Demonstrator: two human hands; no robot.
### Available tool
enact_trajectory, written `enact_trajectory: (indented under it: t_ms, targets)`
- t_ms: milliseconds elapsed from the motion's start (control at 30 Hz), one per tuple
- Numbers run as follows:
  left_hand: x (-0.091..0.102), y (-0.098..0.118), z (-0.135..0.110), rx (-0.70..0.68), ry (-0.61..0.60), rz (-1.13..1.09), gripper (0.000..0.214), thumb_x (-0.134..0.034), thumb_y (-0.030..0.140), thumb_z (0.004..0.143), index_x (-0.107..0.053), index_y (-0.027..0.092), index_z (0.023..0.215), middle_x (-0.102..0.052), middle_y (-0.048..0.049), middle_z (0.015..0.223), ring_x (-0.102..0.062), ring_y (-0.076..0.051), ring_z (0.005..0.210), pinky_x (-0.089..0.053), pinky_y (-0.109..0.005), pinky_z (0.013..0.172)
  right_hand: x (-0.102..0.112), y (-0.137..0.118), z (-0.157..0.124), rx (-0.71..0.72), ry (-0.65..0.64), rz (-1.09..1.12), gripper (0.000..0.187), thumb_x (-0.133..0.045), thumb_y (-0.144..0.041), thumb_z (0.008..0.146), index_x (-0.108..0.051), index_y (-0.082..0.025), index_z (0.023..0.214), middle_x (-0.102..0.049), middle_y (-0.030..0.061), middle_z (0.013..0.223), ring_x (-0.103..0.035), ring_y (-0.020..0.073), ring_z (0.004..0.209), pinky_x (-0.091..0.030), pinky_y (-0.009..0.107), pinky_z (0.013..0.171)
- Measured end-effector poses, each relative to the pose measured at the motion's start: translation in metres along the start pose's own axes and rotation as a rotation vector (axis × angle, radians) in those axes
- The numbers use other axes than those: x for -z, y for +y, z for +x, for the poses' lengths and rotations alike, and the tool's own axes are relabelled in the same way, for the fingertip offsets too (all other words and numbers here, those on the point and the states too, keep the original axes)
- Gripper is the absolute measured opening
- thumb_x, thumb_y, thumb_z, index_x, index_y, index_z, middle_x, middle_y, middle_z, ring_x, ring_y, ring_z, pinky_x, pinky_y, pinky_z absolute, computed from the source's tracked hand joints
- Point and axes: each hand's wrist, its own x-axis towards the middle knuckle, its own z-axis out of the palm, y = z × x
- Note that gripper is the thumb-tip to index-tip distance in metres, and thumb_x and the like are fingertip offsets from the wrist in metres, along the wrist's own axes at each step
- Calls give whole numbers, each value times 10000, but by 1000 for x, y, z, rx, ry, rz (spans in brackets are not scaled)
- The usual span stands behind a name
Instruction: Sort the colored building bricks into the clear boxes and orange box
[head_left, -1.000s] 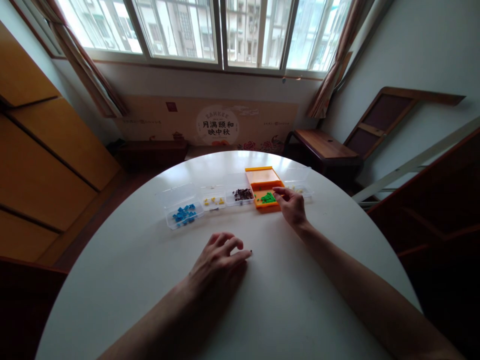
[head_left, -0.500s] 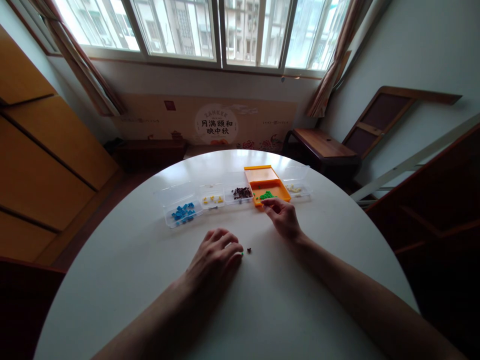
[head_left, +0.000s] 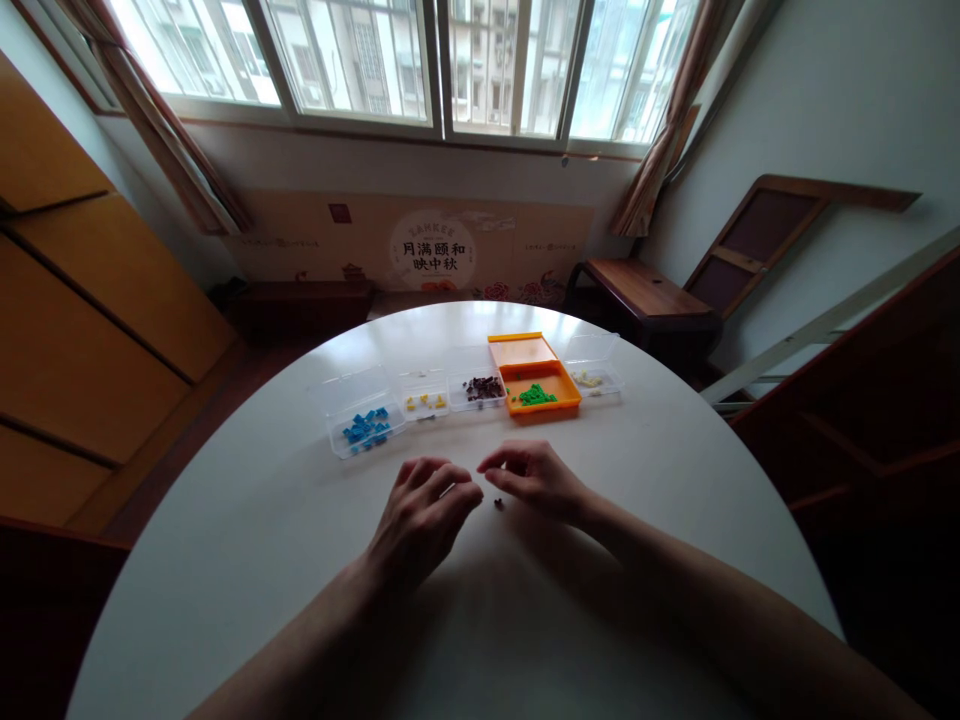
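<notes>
My left hand [head_left: 426, 515] is just above the white table [head_left: 300, 560], fingers curled and thumb and forefinger pinched together. Facing it, my right hand [head_left: 538, 478] has its thumb and fingertips closed in a pinch, a short gap from the left fingertips. Whatever either pinch holds is too small or hidden to see. A tiny dark brown piece [head_left: 499, 503] lies on the table just below the gap between my hands. Beyond them sits an open orange box [head_left: 559, 405] with small green pieces [head_left: 536, 394] in it.
Left of the orange box stand open clear boxes with dark brown pieces [head_left: 484, 388], yellow pieces [head_left: 425, 402] and blue pieces [head_left: 367, 428]. Another clear box with cream pieces [head_left: 587, 380] is at its right. A wooden chair [head_left: 649, 290] stands behind the table.
My right hand has moved from the orange box back toward my left hand. The left hand has lifted and turned slightly, and the green bit at its fingertips is out of sight.
</notes>
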Motion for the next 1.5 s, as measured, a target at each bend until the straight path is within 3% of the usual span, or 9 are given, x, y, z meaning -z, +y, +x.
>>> enact_trajectory:
  t_ms: [133,367,567,667,867,1000,1167,1333,1500]
  targets:
    - [6,2,2,16,137,40,90,-612,117,861,-616,203,886,-647,-13,814,-507,-165,842,-375,-305,779,-6,-12,-4,11,-146,70,177,-598,-222,785,-740,-128,836,-642,25,694,-507,101,592,-386,213,550]
    - [7,-1,1,28,141,48,85,-636,127,847,-621,209,825,-646,-2,790,-521,-160,830,-380,-305,778,-8,-9,-1,13,-132,116,173,-604,-237,798,-733,-122,782,-627,15,643,-495,94,575,-390,208,555]
    - [3,-4,0,37,120,56,78,-654,161,841,-619,210,792,-650,2,785,-525,-161,840,-378,-304,782,-8,-6,1,62,-82,-18,128,-627,-230,785,-727,-149,792,-613,-5,600,-469,86,529,-378,203,522]
    - [2,-4,0,34,85,47,86,-659,193,840,-610,206,770,-647,0,781,-524,-166,834,-373,-312,781,4,1,9,103,52,-118,142,-622,-253,792,-722,-153,791,-647,13,658,-490,95,550,-399,214,543]
    - [-2,-4,0,-4,-100,-10,82,-573,219,890,-628,209,829,-651,-22,864,-530,-176,891,-374,-333,821,45,31,33,-3,569,-258,242,-592,-338,796,-728,-140,824,-681,48,701,-526,131,565,-449,259,585]
    - [-7,-5,0,-5,-210,-9,152,-512,225,918,-633,222,1011,-650,-41,993,-514,-198,978,-378,-351,874,62,40,42,-28,689,-298,301,-573,-359,789,-747,-132,885,-713,69,752,-541,141,562,-459,280,609]
    - [-7,-6,1,-45,-309,-8,259,-457,193,943,-599,264,1147,-634,-41,1108,-497,-206,1033,-366,-357,905,61,42,41,-51,707,-263,318,-571,-360,777,-750,-130,904,-724,78,793,-527,134,551,-460,279,600]
    - [-3,-5,4,-61,-304,-62,231,-444,176,940,-641,257,1031,-646,-35,1018,-517,-190,995,-374,-340,886,54,41,33,-59,663,-165,287,-588,-346,765,-740,-134,886,-707,59,756,-521,128,550,-456,265,576]
    - [0,-3,4,-89,-266,-60,204,-445,165,935,-638,228,916,-651,-36,967,-526,-190,967,-386,-342,856,37,30,21,-81,519,-93,254,-612,-345,764,-738,-139,843,-650,37,647,-500,122,533,-421,244,527]
